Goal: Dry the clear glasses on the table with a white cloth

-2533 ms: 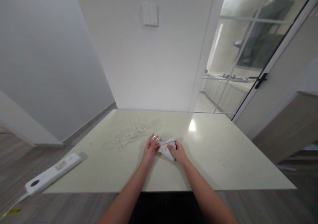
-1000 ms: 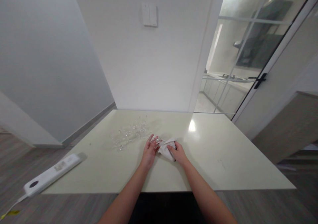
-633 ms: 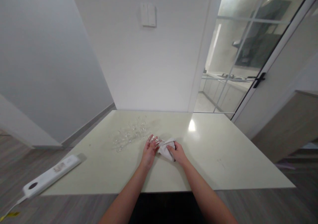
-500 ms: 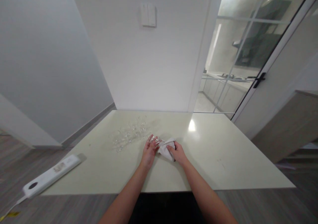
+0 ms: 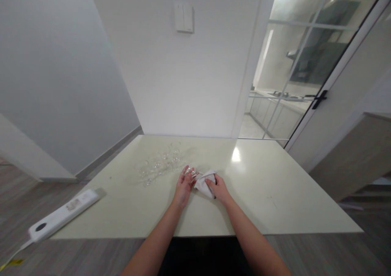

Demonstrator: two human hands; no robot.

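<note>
My left hand [image 5: 183, 187] curls its fingers around a small clear glass-like piece [image 5: 191, 171], whose exact kind I cannot make out. A folded white cloth [image 5: 205, 184] is gripped by my right hand [image 5: 218, 188], with the thumb pressed on top. The cloth meets the clear piece between my two hands and hides part of it. To the left of my left hand, several similar see-through pieces [image 5: 157, 164] stand in a group on the pale table [image 5: 293, 186].
A white power strip [image 5: 64, 215] lies across the table's left front edge, its cable running down to the left. Behind the table rises a white wall [image 5: 189, 84] with a light switch [image 5: 183, 18]. At the right is a glass-paned door [image 5: 287, 64] with a black handle.
The view has shifted very slightly. Both hands, the cloth and the clear piece stay in nearly the same place.
</note>
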